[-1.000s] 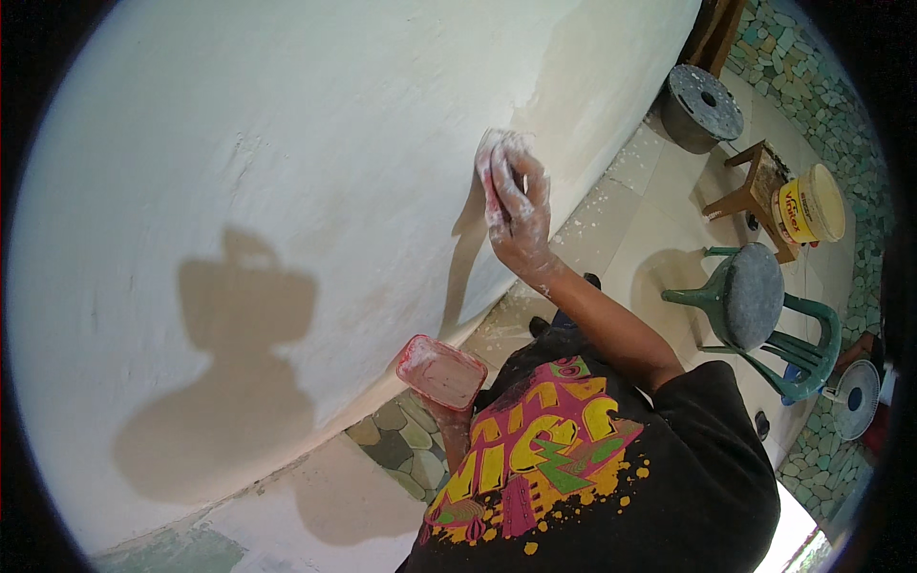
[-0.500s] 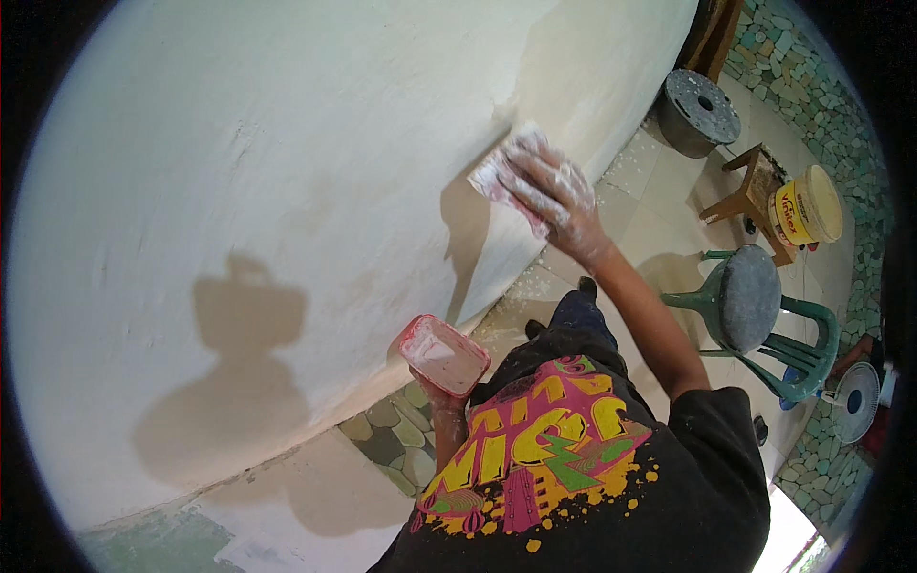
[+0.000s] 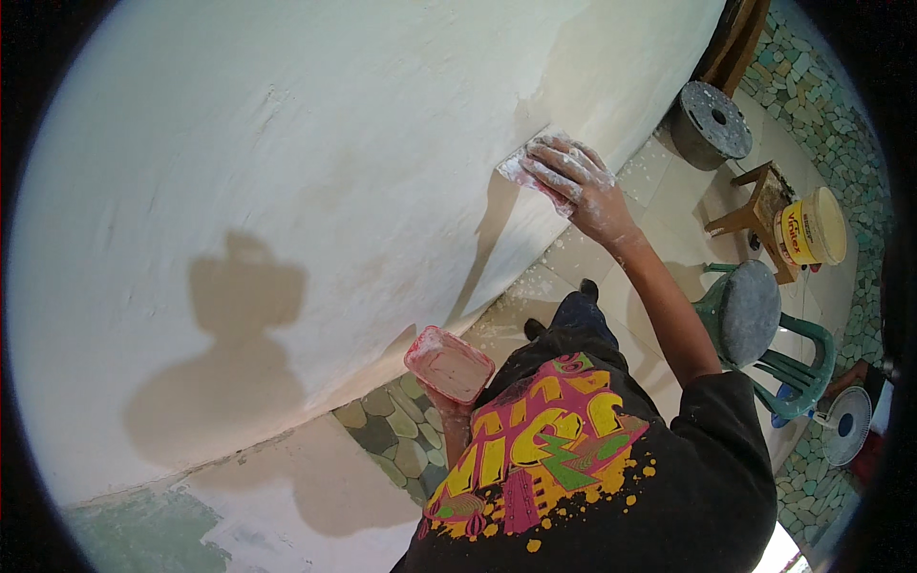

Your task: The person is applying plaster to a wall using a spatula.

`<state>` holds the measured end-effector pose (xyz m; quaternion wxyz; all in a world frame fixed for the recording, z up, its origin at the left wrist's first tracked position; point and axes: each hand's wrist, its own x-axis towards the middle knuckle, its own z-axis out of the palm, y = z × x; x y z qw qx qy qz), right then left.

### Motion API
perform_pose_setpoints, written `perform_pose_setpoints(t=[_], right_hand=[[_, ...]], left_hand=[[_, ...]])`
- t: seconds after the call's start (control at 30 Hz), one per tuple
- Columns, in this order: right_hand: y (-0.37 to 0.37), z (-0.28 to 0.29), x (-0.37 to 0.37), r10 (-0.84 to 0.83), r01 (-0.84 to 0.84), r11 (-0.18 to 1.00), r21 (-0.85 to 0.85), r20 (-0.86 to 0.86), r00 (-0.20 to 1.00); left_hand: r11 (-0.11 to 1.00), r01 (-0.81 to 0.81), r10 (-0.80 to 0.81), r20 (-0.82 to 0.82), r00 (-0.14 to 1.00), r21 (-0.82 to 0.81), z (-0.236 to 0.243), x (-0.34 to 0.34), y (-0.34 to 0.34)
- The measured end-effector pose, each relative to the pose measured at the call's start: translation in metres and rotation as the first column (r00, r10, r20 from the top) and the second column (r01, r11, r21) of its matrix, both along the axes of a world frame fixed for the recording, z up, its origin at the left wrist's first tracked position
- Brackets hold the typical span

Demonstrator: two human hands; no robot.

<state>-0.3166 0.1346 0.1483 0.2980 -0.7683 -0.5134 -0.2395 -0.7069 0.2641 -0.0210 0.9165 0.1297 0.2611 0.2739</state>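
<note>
My right hand (image 3: 571,181), coated in white, is closed over a flat, white-smeared pad (image 3: 516,170) with a pinkish lower edge. It lies against or very near the pale wall (image 3: 382,124), just below the edge of a beige patch; my fingers hide most of the pad, so its kind cannot be told. Lower down, my left hand (image 3: 447,401) grips a red rectangular plastic tub (image 3: 449,366) from beneath, close to the wall's foot. White paste residue coats the tub's inside. Much of the left hand is hidden behind the tub.
To the right stand a dark round container (image 3: 712,126), a small wooden stool (image 3: 750,212), a yellow-and-white bucket (image 3: 810,227) and a green plastic chair (image 3: 802,358) with a round grey thing (image 3: 750,307) on it. A fan (image 3: 848,425) is beyond. White specks dot the floor tiles (image 3: 535,291).
My right hand and the pad appear a little further right, and the pad's shadow on the wall is narrower. The tub is tilted slightly differently. The whole view has shifted somewhat.
</note>
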Motion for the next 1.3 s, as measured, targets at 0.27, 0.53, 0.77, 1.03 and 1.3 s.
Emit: perform_pose_setpoints(t=[0.27, 0.53, 0.77, 1.03, 1.3], right_hand=[[0.014, 0.049, 0.006, 0.109, -0.139, 0.981, 0.135, 0.207, 0.972], [0.005, 0.011, 0.004, 0.129, -0.131, 0.991, 0.031, 0.065, 0.990], [-0.008, 0.013, -0.003, 0.052, 0.087, 0.957, 0.276, -0.459, 0.887], [0.041, 0.021, -0.005, 0.047, 0.327, 0.766, 0.553, -0.556, 0.830], [0.041, 0.026, -0.062, 0.311, 0.090, 0.844, 0.528, -0.619, 0.721]], left_hand=[[0.999, -0.027, 0.026, -0.040, 0.999, -0.037, 0.006, 0.006, 0.005], [0.997, -0.064, 0.065, 0.033, 0.997, -0.042, -0.017, -0.005, 0.013], [1.000, -0.006, 0.006, 0.020, 1.000, 0.002, -0.005, 0.003, 0.008], [0.999, -0.052, 0.051, -0.019, 0.998, -0.015, -0.009, 0.002, -0.003], [0.999, 0.033, -0.034, 0.026, 0.999, 0.028, -0.007, 0.012, 0.006]])
